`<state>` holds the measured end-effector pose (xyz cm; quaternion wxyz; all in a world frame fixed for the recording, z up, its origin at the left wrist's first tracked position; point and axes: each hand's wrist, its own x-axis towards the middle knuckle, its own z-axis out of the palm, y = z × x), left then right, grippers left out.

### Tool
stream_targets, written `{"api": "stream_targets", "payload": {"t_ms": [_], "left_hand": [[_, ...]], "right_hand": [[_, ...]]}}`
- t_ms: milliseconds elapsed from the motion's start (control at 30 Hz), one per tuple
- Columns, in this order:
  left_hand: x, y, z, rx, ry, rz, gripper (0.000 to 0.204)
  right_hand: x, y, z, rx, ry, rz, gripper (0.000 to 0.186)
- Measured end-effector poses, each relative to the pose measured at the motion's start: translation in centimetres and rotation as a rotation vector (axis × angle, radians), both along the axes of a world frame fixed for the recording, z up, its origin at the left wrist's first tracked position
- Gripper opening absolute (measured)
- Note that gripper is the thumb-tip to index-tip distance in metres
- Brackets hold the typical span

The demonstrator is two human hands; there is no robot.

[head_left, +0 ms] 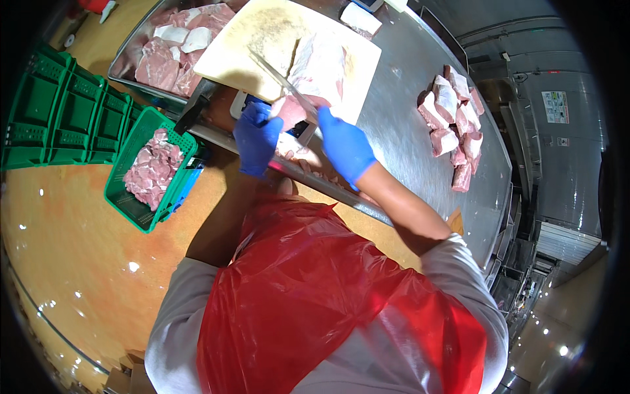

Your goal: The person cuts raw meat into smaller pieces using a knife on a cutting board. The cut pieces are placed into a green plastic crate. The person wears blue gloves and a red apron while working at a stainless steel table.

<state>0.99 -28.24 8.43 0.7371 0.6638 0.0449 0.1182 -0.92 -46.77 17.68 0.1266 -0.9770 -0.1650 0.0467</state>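
Note:
My blue-gloved right hand (344, 146) is wrapped round the handle of a knife (270, 68), whose long blade slants up and left over the cutting board. My blue-gloved left hand (256, 139) has its fingers curled on the left end of a piece of pink meat (290, 113) at the board's near edge. The knife crosses the right side of that piece. A larger, pale, fat-covered slab of meat (320, 65) lies just beyond on the white cutting board (223, 58). Small meat scraps (303, 157) lie below my hands along the table edge.
A metal tray (118, 71) of meat cuts stands left of the board. Lower left, a green basket (121, 209) holds trimmings, beside stacked green crates (62, 118). Several meat chunks (456, 121) lie on the steel table (400, 125); another piece (361, 18) sits behind the board.

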Motion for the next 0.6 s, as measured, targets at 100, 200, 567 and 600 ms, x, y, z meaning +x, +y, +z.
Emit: {"api": "stream_targets", "payload": {"t_ms": [100, 200, 567, 600], "left_hand": [[0.7, 1.7, -0.7, -0.166, 0.091, -0.098, 0.010], [0.9, 4.6, -1.6, -0.354, 0.174, -0.072, 0.015], [0.0, 6.8, 1.0, -0.380, 0.268, -0.321, 0.029], [0.4, 7.4, 0.2, -0.384, 0.232, -0.325, 0.031]], "right_hand": [[-4.5, -5.1, 2.7, -0.276, 0.176, -0.015, 0.036], [-7.5, -10.0, 6.6, -0.414, 0.195, 0.049, 0.032], [-3.2, -2.1, 1.6, 0.098, 0.056, -0.039, 0.026], [-1.7, -0.6, 0.9, 0.119, 0.073, -0.037, 0.027]]}}
